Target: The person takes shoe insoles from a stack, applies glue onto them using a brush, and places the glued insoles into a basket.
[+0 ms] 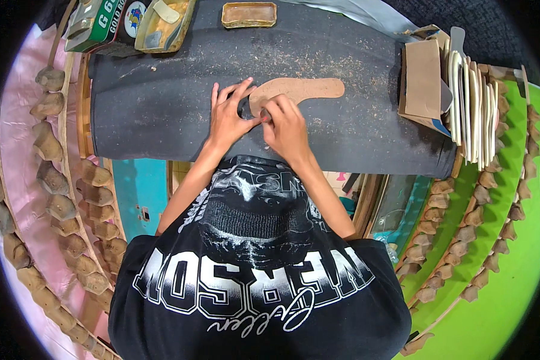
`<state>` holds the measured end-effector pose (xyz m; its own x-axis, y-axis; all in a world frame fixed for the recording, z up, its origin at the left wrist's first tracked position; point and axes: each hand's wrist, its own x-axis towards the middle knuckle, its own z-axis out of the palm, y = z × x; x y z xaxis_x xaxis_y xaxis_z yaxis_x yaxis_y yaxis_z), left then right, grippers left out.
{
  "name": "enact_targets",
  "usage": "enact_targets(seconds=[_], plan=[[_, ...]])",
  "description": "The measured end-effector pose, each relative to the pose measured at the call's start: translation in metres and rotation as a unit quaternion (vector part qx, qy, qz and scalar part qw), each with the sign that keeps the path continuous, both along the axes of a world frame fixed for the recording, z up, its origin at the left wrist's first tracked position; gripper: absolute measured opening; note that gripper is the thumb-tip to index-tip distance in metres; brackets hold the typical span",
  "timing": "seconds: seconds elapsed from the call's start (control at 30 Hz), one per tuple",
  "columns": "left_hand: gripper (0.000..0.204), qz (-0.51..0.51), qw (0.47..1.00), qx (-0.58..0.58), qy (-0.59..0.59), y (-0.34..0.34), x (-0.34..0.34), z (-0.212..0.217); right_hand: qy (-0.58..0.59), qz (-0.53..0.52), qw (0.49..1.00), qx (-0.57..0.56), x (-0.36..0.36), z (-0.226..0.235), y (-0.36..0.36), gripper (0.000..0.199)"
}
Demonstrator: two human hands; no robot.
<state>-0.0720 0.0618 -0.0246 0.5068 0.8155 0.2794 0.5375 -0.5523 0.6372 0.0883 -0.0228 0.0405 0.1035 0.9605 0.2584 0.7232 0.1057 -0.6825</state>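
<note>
A tan, insole-shaped sheet [319, 88] lies flat on the dark cloth, its narrow end pointing right. My left hand [227, 117] rests at the sheet's wide left end, with its fingers spread upward and its thumb stretched toward my right hand. Over the lower edge of that same end is my right hand [287, 127], its fingertips pinched together. Something small with a reddish spot shows at the pinch, but the fingers hide what it is. A dark patch appears between my left thumb and index finger; I cannot tell what it is.
Shavings litter the dark cloth-covered table [162, 108]. At the back stand a shallow brown tray [249, 24], a yellowish bin [180, 37] and a green tin [102, 27]. Toward the right, a cardboard box [420, 78] adjoins stacked pale sheets [475, 108]. Racks of shoe lasts [60, 180] line both sides.
</note>
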Motion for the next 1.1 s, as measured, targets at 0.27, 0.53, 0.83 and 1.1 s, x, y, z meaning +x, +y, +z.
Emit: enact_targets(seconds=[0.27,0.53,0.83,1.1], plan=[[0.11,-0.009,1.0,-0.015,0.006,-0.002,-0.001,0.008,0.176,-0.338,0.923,0.059,0.12,-0.031,-0.01,0.021],[0.109,-0.003,1.0,-0.007,-0.01,-0.003,-0.002,0.003,-0.125,-0.118,0.984,0.044,0.048,-0.01,0.02,0.021],[0.104,0.017,0.999,-0.032,-0.001,-0.007,-0.022,0.012,0.25,-0.133,0.954,-0.095,0.049,-0.019,0.023,0.022],[0.097,-0.001,0.996,-0.071,0.055,0.009,-0.041,0.04,0.263,-0.266,0.927,0.024,0.136,0.0,0.052,0.021]])
